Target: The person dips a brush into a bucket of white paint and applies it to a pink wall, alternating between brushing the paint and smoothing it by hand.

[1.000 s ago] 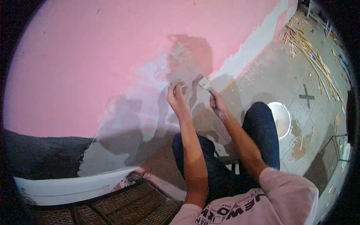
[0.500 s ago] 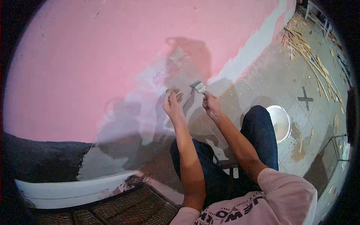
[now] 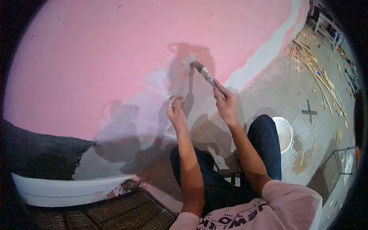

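My right hand (image 3: 225,101) grips the handle of a paintbrush (image 3: 205,73), which slants up and left toward the pink wall (image 3: 96,69). Its dark bristle tip is right at a greyish-white patch (image 3: 189,58) on that wall, and pale paint coats the brush below the bristles. Lower and to the left, my left hand (image 3: 175,109) is raised in front of the whitened lower wall. Its fingers are loosely bent and a little apart, with nothing visible in them.
A white bucket (image 3: 284,134) stands on the tiled floor beside my right knee. Thin wooden strips (image 3: 320,78) lie scattered farther right, past a dark taped cross (image 3: 309,112). At lower left are a dark wall section (image 3: 42,153), a white ledge (image 3: 69,191) and a brown panelled surface (image 3: 126,211).
My right hand has moved up and slightly right, with the paintbrush now reaching higher to the pale patch. My left hand has lowered slightly and its fingers are more bent.
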Demonstrator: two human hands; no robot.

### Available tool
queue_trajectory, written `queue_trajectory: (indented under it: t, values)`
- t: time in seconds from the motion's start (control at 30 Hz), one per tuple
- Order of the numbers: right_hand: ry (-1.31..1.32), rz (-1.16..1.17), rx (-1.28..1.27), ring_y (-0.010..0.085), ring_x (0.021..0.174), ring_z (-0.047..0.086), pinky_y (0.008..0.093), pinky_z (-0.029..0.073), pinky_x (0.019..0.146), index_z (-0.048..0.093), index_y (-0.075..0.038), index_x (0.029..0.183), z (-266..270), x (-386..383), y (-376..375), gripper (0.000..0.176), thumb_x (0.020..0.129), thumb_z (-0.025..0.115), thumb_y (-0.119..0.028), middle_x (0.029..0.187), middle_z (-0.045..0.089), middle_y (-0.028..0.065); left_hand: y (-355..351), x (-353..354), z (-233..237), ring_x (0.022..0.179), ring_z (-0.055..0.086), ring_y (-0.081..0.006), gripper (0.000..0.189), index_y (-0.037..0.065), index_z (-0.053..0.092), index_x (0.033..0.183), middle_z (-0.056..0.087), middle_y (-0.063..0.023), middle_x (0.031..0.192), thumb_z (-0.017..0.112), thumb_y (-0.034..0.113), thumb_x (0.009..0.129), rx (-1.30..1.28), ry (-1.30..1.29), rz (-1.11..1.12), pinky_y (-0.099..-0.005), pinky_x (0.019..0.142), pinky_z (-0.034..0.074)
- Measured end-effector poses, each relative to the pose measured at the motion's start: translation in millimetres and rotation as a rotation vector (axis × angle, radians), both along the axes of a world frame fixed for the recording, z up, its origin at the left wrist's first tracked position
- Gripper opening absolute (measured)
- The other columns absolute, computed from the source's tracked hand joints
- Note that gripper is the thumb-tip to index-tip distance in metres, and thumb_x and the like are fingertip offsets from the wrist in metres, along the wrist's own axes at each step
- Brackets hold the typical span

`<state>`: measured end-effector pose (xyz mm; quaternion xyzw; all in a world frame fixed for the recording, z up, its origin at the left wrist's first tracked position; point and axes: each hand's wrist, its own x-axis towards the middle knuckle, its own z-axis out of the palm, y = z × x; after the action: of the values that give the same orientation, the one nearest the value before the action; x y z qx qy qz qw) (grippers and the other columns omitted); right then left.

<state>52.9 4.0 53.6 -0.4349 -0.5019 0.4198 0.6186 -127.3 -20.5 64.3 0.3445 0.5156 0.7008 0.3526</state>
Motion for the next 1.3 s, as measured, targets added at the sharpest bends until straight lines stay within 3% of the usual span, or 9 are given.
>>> queue_trajectory:
  t: [0.17, 0.47, 0.57, 0.67, 0.73, 0.97, 1.1, 1.17, 1.3]
  values:
    - [-0.449, -0.069, 0.218, 0.0217, 0.060, 0.054, 0.0326, 0.049, 0.063, 0.060, -0.011, 0.144, -77, -25, 8, 0.047, 0.098, 0.062, 0.000, 0.073, 0.050, 0.0257, 0, -4, -7, 0.094, 0.067, -0.0180, 0.021, 0.000, 0.065, 0.116, 0.070, -0.0083, 0.109, 0.054, 0.014, 0.106, 0.049, 0.054, -0.033, -0.0304, 0.085, 0.053]
    - [-0.783, 0.131, -0.228, 0.0408, 0.068, 0.065, 0.0428, 0.049, 0.065, 0.068, -0.005, 0.131, -212, 11, 20, 0.033, 0.103, 0.054, -0.015, 0.081, 0.055, 0.0336, -5, -10, -4, 0.094, 0.068, -0.0185, 0.027, 0.002, 0.066, 0.121, 0.070, -0.0087, 0.111, 0.056, 0.020, 0.104, 0.016, 0.045, -0.037, -0.0318, 0.085, 0.053]
    - [-0.745, -0.037, -0.076, 0.0467, 0.089, 0.070, 0.0509, 0.054, 0.077, 0.068, -0.002, 0.126, -202, 10, 23, 0.034, 0.100, 0.053, -0.017, 0.092, 0.065, 0.0338, -2, -12, -5, 0.097, 0.067, -0.0186, 0.027, 0.001, 0.065, 0.121, 0.070, -0.0092, 0.111, 0.054, 0.019, 0.105, 0.055, 0.041, -0.048, -0.0322, 0.086, 0.052]
    - [-0.641, -0.030, 0.144, 0.0350, 0.069, 0.066, 0.0397, 0.048, 0.064, 0.066, 0.001, 0.131, -108, 0, 34, 0.034, 0.104, 0.052, -0.015, 0.084, 0.061, 0.0329, -3, -7, -3, 0.099, 0.067, -0.0183, 0.027, -0.001, 0.065, 0.120, 0.070, -0.0096, 0.110, 0.053, 0.018, 0.105, 0.077, 0.016, -0.043, -0.0324, 0.087, 0.052]
    - [-0.545, 0.045, 0.003, 0.0147, 0.065, 0.054, 0.0311, 0.044, 0.062, 0.063, 0.003, 0.136, -21, 0, 14, 0.036, 0.106, 0.053, -0.014, 0.075, 0.064, 0.0156, -1, -4, -5, 0.098, 0.067, -0.0178, 0.025, 0.000, 0.066, 0.118, 0.069, -0.0092, 0.110, 0.054, 0.017, 0.104, 0.091, 0.023, -0.036, -0.0315, 0.086, 0.053]
    - [-0.394, -0.088, 0.334, 0.0071, 0.070, 0.044, 0.0270, 0.042, 0.059, 0.058, -0.005, 0.145, 86, -6, -10, 0.040, 0.106, 0.055, -0.007, 0.082, 0.056, -0.0018, 9, -2, -12, 0.091, 0.069, -0.0167, 0.021, -0.001, 0.069, 0.109, 0.071, -0.0083, 0.104, 0.057, 0.015, 0.101, 0.012, 0.003, -0.030, -0.0292, 0.084, 0.056]
    - [-0.567, -0.115, 0.392, 0.0102, 0.062, 0.041, 0.0289, 0.040, 0.055, 0.059, -0.010, 0.145, 47, -20, 4, 0.040, 0.105, 0.056, -0.007, 0.070, 0.043, 0.0211, 6, 7, -11, 0.086, 0.069, -0.0166, 0.022, -0.002, 0.070, 0.109, 0.073, -0.0090, 0.098, 0.056, 0.014, 0.104, 0.127, -0.015, 0.003, -0.0307, 0.078, 0.054]
    - [-0.677, -0.176, 0.338, 0.0133, 0.056, 0.036, 0.0326, 0.038, 0.050, 0.059, -0.010, 0.144, -24, -21, 12, 0.040, 0.104, 0.057, -0.010, 0.068, 0.034, 0.0181, 5, 5, -12, 0.087, 0.070, -0.0173, 0.022, -0.002, 0.070, 0.109, 0.073, -0.0095, 0.099, 0.055, 0.014, 0.104, 0.043, 0.026, 0.023, -0.0312, 0.078, 0.055]
    - [-1.015, 0.063, -0.022, 0.0442, 0.082, 0.069, 0.0509, 0.052, 0.068, 0.067, -0.009, 0.134, -191, 19, -1, 0.035, 0.103, 0.053, -0.017, 0.090, 0.069, 0.0294, 10, 3, -12, 0.090, 0.071, -0.0187, 0.022, -0.002, 0.070, 0.110, 0.073, -0.0096, 0.101, 0.054, 0.013, 0.105, 0.067, 0.014, 0.031, -0.0320, 0.079, 0.058]
